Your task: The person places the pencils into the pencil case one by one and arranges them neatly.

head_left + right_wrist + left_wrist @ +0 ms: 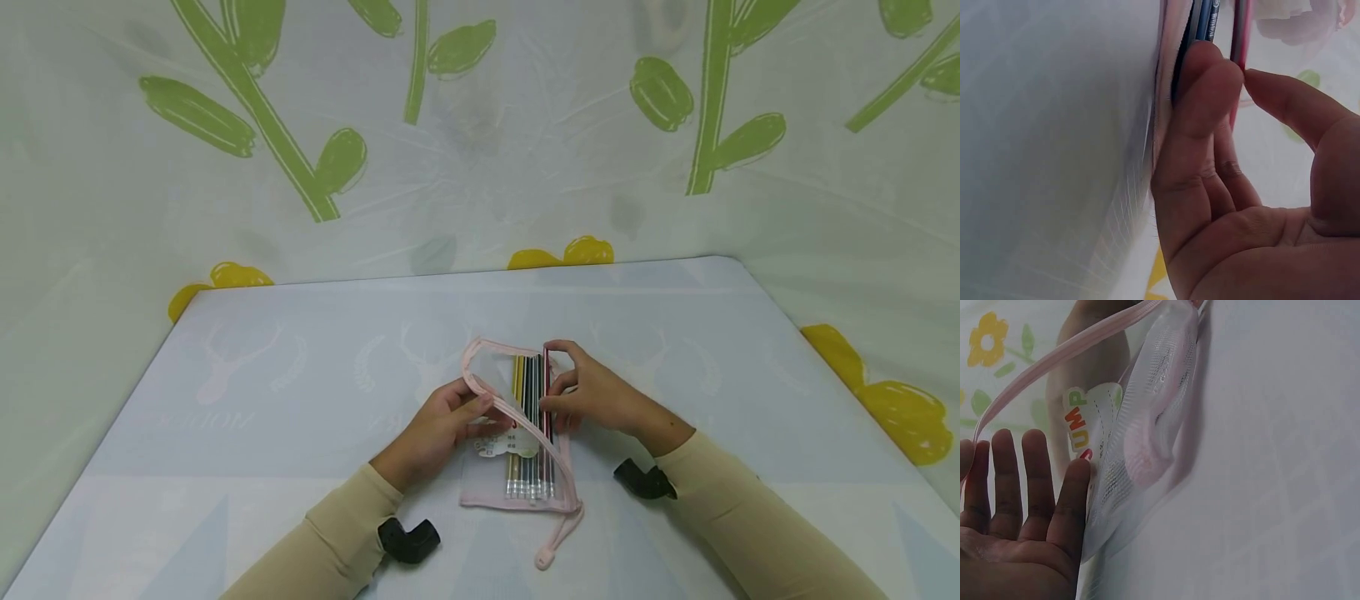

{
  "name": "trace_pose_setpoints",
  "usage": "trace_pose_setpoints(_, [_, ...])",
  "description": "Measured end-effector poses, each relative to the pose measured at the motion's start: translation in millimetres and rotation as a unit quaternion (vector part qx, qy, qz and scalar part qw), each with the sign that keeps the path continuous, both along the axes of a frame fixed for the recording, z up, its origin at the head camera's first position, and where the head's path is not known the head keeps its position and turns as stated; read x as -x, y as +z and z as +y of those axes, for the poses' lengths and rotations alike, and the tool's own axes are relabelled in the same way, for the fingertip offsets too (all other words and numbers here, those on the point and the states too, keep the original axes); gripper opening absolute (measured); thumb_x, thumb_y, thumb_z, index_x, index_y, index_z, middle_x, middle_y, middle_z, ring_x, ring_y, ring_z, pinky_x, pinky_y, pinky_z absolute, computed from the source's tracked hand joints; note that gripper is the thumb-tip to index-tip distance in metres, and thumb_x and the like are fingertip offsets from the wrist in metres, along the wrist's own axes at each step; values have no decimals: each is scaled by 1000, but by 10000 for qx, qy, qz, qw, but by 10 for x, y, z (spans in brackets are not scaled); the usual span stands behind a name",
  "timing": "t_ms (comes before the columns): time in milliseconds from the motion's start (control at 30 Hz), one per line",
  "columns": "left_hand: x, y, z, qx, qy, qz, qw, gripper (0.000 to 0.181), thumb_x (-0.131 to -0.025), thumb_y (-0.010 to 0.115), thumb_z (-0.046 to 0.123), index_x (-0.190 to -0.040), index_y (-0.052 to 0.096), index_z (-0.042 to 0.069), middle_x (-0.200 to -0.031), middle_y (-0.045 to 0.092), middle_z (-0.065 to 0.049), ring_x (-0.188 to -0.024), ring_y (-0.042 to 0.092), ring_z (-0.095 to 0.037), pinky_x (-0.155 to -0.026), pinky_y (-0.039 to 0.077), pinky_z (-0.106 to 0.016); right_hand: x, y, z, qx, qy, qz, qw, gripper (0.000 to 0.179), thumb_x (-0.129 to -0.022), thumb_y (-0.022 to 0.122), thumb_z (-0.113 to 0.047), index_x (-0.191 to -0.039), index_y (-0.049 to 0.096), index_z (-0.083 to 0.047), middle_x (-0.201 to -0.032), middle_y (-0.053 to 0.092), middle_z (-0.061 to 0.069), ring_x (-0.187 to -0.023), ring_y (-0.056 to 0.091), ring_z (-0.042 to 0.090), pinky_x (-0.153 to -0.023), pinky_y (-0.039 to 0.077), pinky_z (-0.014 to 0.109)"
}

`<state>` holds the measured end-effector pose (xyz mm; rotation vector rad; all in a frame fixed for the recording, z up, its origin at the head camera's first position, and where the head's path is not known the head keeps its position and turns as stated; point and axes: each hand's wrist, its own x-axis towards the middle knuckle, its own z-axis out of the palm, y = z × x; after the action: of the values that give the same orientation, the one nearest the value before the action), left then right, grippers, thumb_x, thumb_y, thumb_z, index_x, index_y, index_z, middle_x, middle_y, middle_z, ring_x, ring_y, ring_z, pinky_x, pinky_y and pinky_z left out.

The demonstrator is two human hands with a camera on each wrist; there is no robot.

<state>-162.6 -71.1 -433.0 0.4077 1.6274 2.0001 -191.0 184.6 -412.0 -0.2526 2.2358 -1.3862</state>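
Observation:
A mesh pouch (480, 490) with pink edging lies on the table. Its zipped side gapes, and my left hand (442, 423) pinches the pink zipper edge (1035, 372) between thumb and fingers. Several pencils (528, 392) in yellow and dark colours lie side by side within the pouch, silver ends toward me. At the pouch's right side, my right hand (600, 398) pinches a red pencil (1240, 31), thumb and fingertips on its shaft. A white printed card (1102, 415) shows behind the mesh near my left fingers.
A pink cord with a bead (545, 557) trails from the pouch's near right corner. Black elbow-shaped pieces (408, 542) sit at both sleeves. Behind the white patterned table (300, 433) hangs a sheet (525, 150) printed with green leaves and yellow flowers.

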Motion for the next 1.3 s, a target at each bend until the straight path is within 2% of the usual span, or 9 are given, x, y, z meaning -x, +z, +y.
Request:
trace_pose_setpoints(133, [7,4,0,-38,-33,-37,10000,41,-106,49,21,-135,45,-8,-115,63,-2,-108,64,-18,-102,51,-43,6,3,3,85,156,12,9998,88,-91,72,-12,-156,12,-10,-94,69,13,-68,68,23,-60,58,38])
trace_pose_setpoints(367, [23,5,-5,-76,-46,-35,10000,42,-106,49,21,-136,45,-9,-115,64,-2,-108,64,-18,-103,51,-42,24,-3,1,-20,147,71,9999,87,-90,73,-12,-156,17,-10,-90,66,12,-66,67,21,-59,58,37])
trace_pose_setpoints(600, [19,-2,-20,-23,-4,-92,10000,36,-106,49,20,-130,48,-7,-111,65,-1,-107,65,-18,-102,51,-40,43,-33,-7,-225,257,254,9991,86,-90,74,-13,-156,20,-5,-85,65,11,-62,64,19,-58,56,36])
trace_pose_setpoints(800, [-16,-60,-24,15,26,-221,9998,29,-106,50,22,-124,52,-2,-111,65,-1,-107,65,-16,-102,51,-39,4,-85,-13,-373,239,169,9989,85,-89,75,-13,-156,22,-5,-82,64,9,-59,64,18,-57,56,36])
trace_pose_setpoints(1300, [-3,-64,23,172,22,-106,9998,35,-106,51,24,-125,50,-5,-111,64,-2,-105,64,-15,-102,51,-39,-29,-62,20,-379,333,341,9981,86,-91,73,-15,-157,20,-3,-83,65,10,-58,64,17,-55,56,36])
